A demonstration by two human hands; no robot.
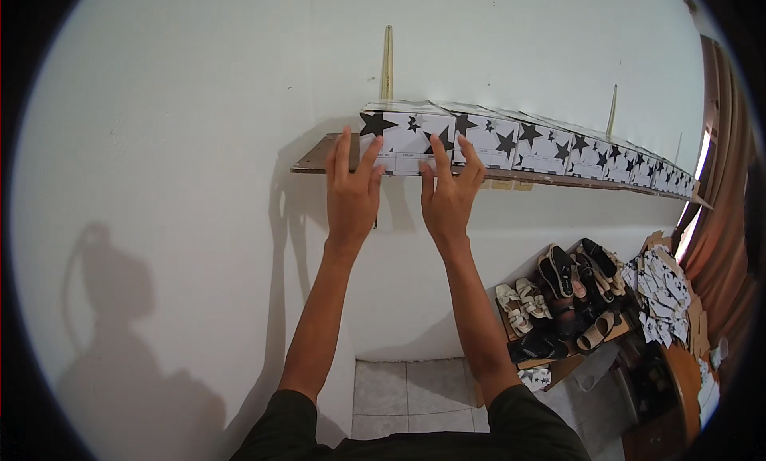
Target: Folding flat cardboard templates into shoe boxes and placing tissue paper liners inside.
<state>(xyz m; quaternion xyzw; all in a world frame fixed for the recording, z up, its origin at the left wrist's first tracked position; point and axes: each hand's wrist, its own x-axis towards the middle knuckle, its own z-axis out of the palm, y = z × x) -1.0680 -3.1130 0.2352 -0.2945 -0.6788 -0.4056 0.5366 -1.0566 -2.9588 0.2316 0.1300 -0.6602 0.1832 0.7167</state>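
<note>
Box (413, 142) with black stars stands near the left end of the shelf (317, 155), beside a row of similar boxes (542, 151); left hand (352, 196) and right hand (448, 204) lie against its front, fingers loosely spread.

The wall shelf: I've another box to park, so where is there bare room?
The shelf shows bare board between its left tip and the leftmost star-patterned box, partly behind the left hand. Rightward, more boxes crowd it nearly to the far end.
</note>
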